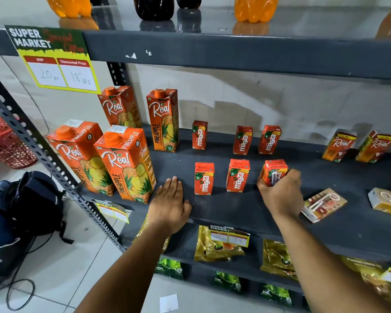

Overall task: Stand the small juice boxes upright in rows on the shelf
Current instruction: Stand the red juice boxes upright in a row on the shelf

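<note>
Small red Maaza juice boxes stand upright on the dark grey shelf. The back row has three, at left, middle and right. Two stand in the front row. My right hand is closed around a third front-row Maaza box, tilted slightly, at the row's right end. My left hand lies flat on the shelf's front edge, fingers apart, holding nothing. Two small Real boxes lie flat at the right.
Tall Real pineapple cartons fill the shelf's left part. Two small Real boxes stand at the back right. Soda bottles sit on the shelf above, packets below. A dark backpack lies on the floor at the left.
</note>
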The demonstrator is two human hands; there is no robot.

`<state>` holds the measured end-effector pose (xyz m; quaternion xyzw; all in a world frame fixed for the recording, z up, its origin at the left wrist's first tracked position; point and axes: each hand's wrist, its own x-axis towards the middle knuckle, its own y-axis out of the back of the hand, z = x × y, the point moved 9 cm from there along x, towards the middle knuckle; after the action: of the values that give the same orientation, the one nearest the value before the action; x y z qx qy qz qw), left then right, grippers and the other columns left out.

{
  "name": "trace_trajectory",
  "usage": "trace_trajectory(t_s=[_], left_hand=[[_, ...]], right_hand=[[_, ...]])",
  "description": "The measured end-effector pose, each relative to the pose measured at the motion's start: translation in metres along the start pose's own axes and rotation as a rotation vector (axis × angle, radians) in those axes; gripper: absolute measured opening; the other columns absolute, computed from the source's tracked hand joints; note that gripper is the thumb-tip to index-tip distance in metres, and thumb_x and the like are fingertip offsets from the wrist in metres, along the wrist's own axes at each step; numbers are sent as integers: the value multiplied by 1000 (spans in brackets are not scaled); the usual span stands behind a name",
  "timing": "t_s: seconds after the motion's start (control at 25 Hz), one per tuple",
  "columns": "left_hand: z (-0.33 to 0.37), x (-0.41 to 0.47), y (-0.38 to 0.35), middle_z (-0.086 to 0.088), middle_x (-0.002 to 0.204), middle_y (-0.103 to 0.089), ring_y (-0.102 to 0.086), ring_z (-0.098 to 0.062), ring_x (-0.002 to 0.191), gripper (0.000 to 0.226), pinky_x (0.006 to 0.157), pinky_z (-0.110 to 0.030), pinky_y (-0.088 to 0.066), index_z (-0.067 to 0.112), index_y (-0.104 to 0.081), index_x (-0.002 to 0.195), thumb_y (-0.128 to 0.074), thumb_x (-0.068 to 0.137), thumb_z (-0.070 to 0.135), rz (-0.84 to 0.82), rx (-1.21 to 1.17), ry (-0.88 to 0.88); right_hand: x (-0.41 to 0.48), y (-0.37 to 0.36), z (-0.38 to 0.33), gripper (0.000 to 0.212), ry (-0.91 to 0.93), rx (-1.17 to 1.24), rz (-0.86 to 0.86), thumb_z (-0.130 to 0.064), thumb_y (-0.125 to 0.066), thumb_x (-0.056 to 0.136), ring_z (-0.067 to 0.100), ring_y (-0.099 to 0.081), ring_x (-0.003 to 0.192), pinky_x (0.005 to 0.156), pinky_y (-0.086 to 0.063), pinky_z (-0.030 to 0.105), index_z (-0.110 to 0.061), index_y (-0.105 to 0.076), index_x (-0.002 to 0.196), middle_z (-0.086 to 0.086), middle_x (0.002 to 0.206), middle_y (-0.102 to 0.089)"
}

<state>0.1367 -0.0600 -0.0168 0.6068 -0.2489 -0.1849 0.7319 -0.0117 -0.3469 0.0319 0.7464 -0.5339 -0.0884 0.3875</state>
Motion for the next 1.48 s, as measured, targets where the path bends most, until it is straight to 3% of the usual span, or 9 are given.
trace_trajectory(t_s=[0.16, 0.28, 0.4, 0.56, 0.72, 0.96, 1.16, 1.32, 1.48], left_hand=[[-1, 0, -3, -12, 160, -18, -13, -24, 147, 73, 117, -35, -6, 5, -19, 149, -20, 88, 45, -13, -5, 1], [-2, 1, -3, -12, 159, -19, -14, -24, 147, 73, 118, -36, -7, 5, -20, 149, -21, 88, 45, -5, -12, 4], [-3, 1, -5, -12, 159, -19, -14, -24, 147, 73, 117, -35, -6, 5, -20, 149, -20, 87, 45, -8, 1, 2], [-2, 1, -4, -12, 159, -19, -15, -24, 147, 73, 117, -34, -6, 4, -20, 148, -19, 87, 45, -6, 10, 3], [-2, 1, -5, -12, 160, -17, -13, -24, 147, 73, 117, -35, -5, 4, -19, 149, -17, 87, 45, -6, 15, 1], [-3, 1, -6, -13, 159, -19, -15, -24, 147, 73, 117, -35, -6, 4, -20, 148, -17, 88, 45, 20, 11, -5], [-4, 2, -8, -12, 160, -15, -10, -23, 147, 66, 117, -34, -4, 5, -17, 149, -25, 95, 42, -6, 6, -26], [4, -17, 7, -16, 156, -27, -19, -30, 145, 63, 117, -41, -14, 2, -31, 145, -32, 93, 37, 0, -197, 0], [96, -76, 4, -13, 151, -32, -24, -33, 142, 65, 113, -55, -19, 2, -37, 142, -35, 88, 39, 49, -243, -310]], right_hand=[[-6, 1, -4, 91, -6, 99, -87, -45, -82, 65, 38, -56, 107, 71, -50, 43, -10, -29, 130, 21, 131, -42], [11, 31, -23, 90, 89, 133, -51, -65, -71, 65, 31, -53, 115, 79, -48, 40, -15, -36, 132, 16, 134, -44], [37, 31, -48, 74, 166, -237, -270, -75, -59, 67, 32, -60, 106, 75, -49, 40, -15, -58, 111, 12, 114, -64], [54, 19, -73, 50, 305, -625, -518, -49, -70, 71, 31, -60, 91, 68, -47, 35, -15, -60, 106, 12, 108, -66], [46, -6, -89, 40, 706, -794, -823, -18, -74, 71, 29, -61, 96, 85, -51, 41, -12, -62, 109, 12, 110, -65], [27, 2, -103, 36, 1265, -818, -756, -26, -54, 90, 17, -46, 123, 99, -41, 35, -33, -52, 125, -9, 136, -52], [33, 9, -94, 53, 1221, -803, -752, -30, -21, 93, 18, -28, 140, 110, -24, 33, -36, -29, 146, -8, 156, -30], [77, 41, -68, 76, 1001, -747, -615, -9, -58, 84, 24, -33, 138, 110, -34, 41, -32, -25, 148, -1, 156, -30], [81, 56, 8, 69, 799, -816, -804, -17, -66, 80, 16, -43, 129, 102, -39, 31, -37, -40, 140, -6, 146, -44]])
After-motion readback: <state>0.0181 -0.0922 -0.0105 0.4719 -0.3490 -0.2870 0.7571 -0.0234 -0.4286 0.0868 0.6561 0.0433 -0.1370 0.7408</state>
